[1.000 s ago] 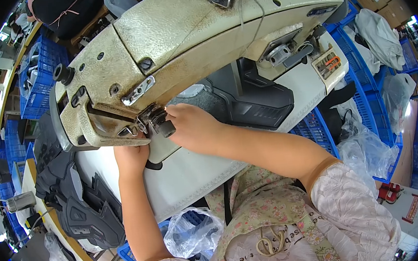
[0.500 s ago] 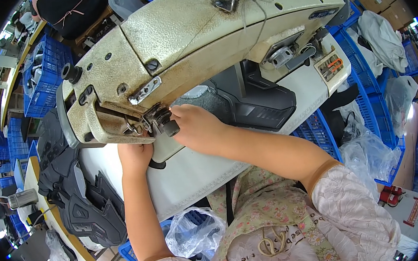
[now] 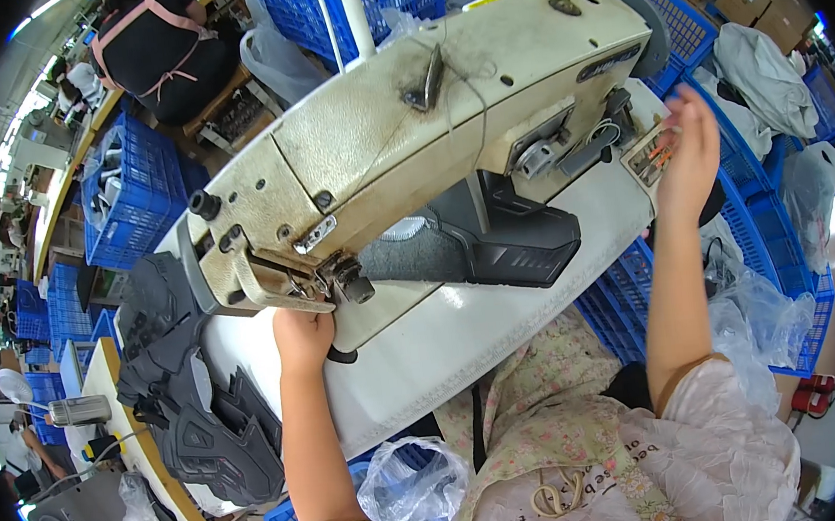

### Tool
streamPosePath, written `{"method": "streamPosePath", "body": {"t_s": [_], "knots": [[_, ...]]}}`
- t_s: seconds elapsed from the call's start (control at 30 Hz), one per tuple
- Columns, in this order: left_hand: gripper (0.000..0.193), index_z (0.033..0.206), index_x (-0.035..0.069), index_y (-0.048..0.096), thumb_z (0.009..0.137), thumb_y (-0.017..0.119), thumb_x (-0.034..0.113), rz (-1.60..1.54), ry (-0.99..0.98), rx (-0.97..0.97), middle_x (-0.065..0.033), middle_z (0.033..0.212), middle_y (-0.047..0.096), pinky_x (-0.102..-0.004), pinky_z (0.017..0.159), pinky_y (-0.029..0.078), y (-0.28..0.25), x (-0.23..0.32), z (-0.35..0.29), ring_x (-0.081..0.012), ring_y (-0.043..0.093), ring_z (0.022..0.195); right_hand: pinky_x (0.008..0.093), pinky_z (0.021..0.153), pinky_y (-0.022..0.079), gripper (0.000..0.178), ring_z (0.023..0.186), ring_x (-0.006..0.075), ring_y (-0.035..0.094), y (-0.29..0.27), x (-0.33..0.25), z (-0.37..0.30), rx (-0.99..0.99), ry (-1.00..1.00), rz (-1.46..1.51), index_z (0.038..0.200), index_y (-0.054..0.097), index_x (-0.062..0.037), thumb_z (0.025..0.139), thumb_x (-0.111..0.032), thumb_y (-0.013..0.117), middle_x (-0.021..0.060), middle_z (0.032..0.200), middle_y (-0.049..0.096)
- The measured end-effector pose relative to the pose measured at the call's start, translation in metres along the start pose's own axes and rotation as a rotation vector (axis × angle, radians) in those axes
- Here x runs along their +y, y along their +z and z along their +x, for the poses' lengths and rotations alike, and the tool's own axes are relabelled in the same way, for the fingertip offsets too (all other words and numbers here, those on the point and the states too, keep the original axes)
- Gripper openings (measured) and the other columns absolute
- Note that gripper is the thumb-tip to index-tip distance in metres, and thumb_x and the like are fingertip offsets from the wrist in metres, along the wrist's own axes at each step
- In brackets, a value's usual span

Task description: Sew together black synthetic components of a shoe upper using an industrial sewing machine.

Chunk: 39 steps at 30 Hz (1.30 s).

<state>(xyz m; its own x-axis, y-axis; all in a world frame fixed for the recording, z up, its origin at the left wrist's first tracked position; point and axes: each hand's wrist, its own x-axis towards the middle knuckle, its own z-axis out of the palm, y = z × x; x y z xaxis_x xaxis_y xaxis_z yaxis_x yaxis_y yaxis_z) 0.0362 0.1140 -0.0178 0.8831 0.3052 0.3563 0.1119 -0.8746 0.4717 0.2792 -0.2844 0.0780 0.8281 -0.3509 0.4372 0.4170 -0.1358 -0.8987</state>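
Note:
A cream sewing machine (image 3: 348, 167) stands across a white table. My left hand (image 3: 303, 340) is beside its needle area, its fingers mostly hidden behind the presser parts; what they touch I cannot make out. Under the machine arm lies a black moulded piece (image 3: 527, 245) with a dark grey fabric part (image 3: 412, 253) reaching toward the needle. At the machine's right end, my right hand (image 3: 686, 159) is raised with fingers stretched out, holding nothing visible. It is nearest to a small tray (image 3: 641, 164) containing something orange-handled, partly covered by the hand.
Several black moulded pieces (image 3: 215, 436) are piled left of the white tabletop (image 3: 399, 383). Blue crates (image 3: 131, 203) stand at the left, back and right. A clear plastic bag (image 3: 411, 487) hangs below the front edge. Another person (image 3: 166, 54) sits at the far left.
My right hand has left the needle area and swung out right to the small tray. My left hand stays by the needle. The whole view has shifted somewhat.

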Motion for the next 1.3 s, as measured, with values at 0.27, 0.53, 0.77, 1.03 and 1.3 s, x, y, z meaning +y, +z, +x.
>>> {"method": "streamPosePath", "body": {"t_s": [0.27, 0.53, 0.77, 1.03, 1.3], "knots": [[0.013, 0.086, 0.003, 0.072, 0.079, 0.062, -0.001, 0.021, -0.06, -0.06, -0.0188, 0.086, 0.07, -0.0403, 0.073, 0.053, 0.0, 0.003, 0.003, -0.0375, 0.068, 0.083, 0.0335, 0.099, 0.043, 0.05, 0.117, 0.0229, 0.057, 0.006, 0.041, 0.146, -0.263, 0.044, 0.047, 0.132, 0.057, -0.0009, 0.101, -0.04, 0.049, 0.0129, 0.128, 0.061], [0.012, 0.086, 0.003, 0.071, 0.079, 0.061, 0.001, 0.025, 0.011, -0.008, -0.0195, 0.088, 0.069, -0.0418, 0.073, 0.053, -0.003, 0.011, 0.003, -0.0399, 0.067, 0.084, 0.0325, 0.095, 0.046, 0.032, 0.106, 0.0264, 0.063, 0.012, 0.067, 0.156, -0.217, -0.431, -0.254, 0.118, 0.062, -0.0002, 0.098, -0.025, 0.057, 0.0153, 0.114, 0.067], [0.013, 0.086, 0.004, 0.072, 0.078, 0.061, 0.004, 0.05, 0.051, 0.025, -0.0198, 0.086, 0.069, -0.0428, 0.07, 0.053, 0.0, 0.009, 0.007, -0.0392, 0.067, 0.08, 0.033, 0.103, 0.039, 0.041, 0.117, 0.0257, 0.057, -0.006, 0.096, 0.116, -0.139, -0.238, -0.104, 0.124, 0.059, 0.0025, 0.1, -0.03, 0.053, 0.0162, 0.123, 0.063], [0.013, 0.086, 0.003, 0.071, 0.078, 0.061, 0.004, 0.035, -0.025, -0.01, -0.0201, 0.084, 0.069, -0.0413, 0.068, 0.053, 0.0, 0.005, 0.002, -0.0402, 0.066, 0.078, 0.0327, 0.098, 0.042, 0.045, 0.114, 0.0326, 0.059, 0.002, 0.069, 0.12, -0.238, -0.179, -0.548, 0.123, 0.058, 0.0046, 0.101, -0.033, 0.049, 0.0225, 0.12, 0.063], [0.014, 0.085, 0.003, 0.075, 0.077, 0.063, 0.001, 0.051, 0.065, 0.032, -0.0206, 0.077, 0.067, -0.0401, 0.063, 0.052, -0.001, 0.006, 0.001, -0.0374, 0.066, 0.07, 0.0354, 0.093, 0.043, 0.051, 0.1, 0.0248, 0.057, 0.006, 0.105, 0.105, -0.146, -0.109, -0.086, 0.111, 0.059, 0.0039, 0.103, -0.043, 0.042, 0.0191, 0.105, 0.062]]}}
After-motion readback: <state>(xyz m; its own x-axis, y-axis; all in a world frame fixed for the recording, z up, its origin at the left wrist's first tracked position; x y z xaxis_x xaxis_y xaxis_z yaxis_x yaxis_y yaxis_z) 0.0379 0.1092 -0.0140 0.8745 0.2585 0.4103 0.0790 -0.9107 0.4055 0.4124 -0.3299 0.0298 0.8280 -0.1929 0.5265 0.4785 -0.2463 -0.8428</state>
